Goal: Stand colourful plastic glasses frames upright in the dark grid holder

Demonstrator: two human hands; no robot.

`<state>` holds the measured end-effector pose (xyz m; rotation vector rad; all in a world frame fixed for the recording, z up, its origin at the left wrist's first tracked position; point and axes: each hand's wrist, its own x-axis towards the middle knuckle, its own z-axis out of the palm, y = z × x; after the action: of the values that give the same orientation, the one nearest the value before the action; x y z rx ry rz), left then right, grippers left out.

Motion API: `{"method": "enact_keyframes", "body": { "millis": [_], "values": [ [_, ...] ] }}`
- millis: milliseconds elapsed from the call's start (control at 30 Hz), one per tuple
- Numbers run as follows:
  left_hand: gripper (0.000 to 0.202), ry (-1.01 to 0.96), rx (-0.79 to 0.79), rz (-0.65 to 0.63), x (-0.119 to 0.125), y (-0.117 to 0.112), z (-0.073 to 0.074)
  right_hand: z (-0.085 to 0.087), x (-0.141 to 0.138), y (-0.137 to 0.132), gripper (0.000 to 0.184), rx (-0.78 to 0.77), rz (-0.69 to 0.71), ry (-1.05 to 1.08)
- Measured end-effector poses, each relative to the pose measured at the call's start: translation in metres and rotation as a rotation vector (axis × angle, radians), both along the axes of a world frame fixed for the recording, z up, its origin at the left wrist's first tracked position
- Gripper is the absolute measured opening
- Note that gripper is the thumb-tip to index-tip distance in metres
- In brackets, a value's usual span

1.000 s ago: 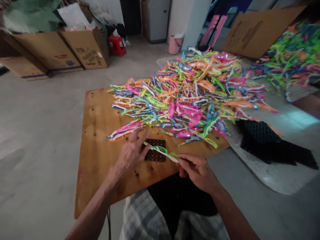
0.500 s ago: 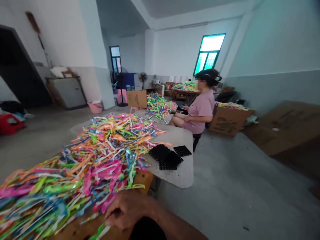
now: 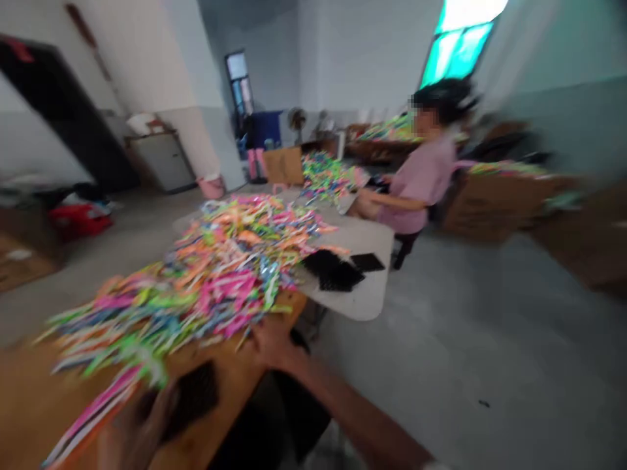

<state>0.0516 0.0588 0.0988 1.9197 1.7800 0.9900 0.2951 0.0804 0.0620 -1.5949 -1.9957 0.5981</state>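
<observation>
Lying in a loose heap, multicoloured plastic pieces (image 3: 220,281) cover much of the wooden surface (image 3: 29,372) and run onto the pale surface (image 3: 367,307) beyond. The left hand (image 3: 132,427) is at the near side, its fingers curled beside a green-and-white piece (image 3: 149,362); blur hides whether they grip it. The right hand (image 3: 269,343) is at the heap's near right edge; I cannot tell if its fingers are open or closed. A black pad (image 3: 198,391) lies between the hands, and more black pads (image 3: 333,269) overlap on the pale surface. Farther off, a cardboard box (image 3: 284,165) stands beside another bright heap (image 3: 326,176), near a seated person in pink (image 3: 426,173). Behind that person, a larger carton (image 3: 482,205) is filled to the top with coloured pieces (image 3: 507,169). The pink bucket (image 3: 211,189) stands by the pillar (image 3: 215,143), its contents too blurred to identify.
</observation>
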Motion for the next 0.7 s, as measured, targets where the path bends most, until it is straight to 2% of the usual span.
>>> {"method": "enact_keyframes", "body": {
  "millis": [67,167,267,500,600,700],
  "values": [
    [0.033,-0.030,-0.070,0.111,-0.022,0.000,-0.021,-0.020,0.002,-0.002,0.040,-0.011,-0.007,-0.033],
    [0.028,-0.437,-0.022,0.228,-0.046,-0.001,-0.051,-0.047,0.001,0.007,0.047,-0.016,0.010,-0.076],
    [0.027,-0.515,-0.005,0.270,-0.053,-0.003,-0.065,-0.058,0.002,0.014,0.045,0.004,0.042,-0.127],
    [0.026,-0.591,0.011,0.253,-0.055,-0.005,-0.072,-0.051,0.006,0.014,0.044,0.027,-0.029,-0.253],
    [0.024,-0.617,0.034,0.240,-0.056,-0.001,-0.074,-0.045,-0.008,0.014,0.037,-0.024,-0.092,-0.300],
    [0.022,-0.588,0.057,0.219,-0.055,0.004,-0.077,-0.040,-0.031,0.020,0.037,-0.110,-0.250,-0.342]
  ]
}}
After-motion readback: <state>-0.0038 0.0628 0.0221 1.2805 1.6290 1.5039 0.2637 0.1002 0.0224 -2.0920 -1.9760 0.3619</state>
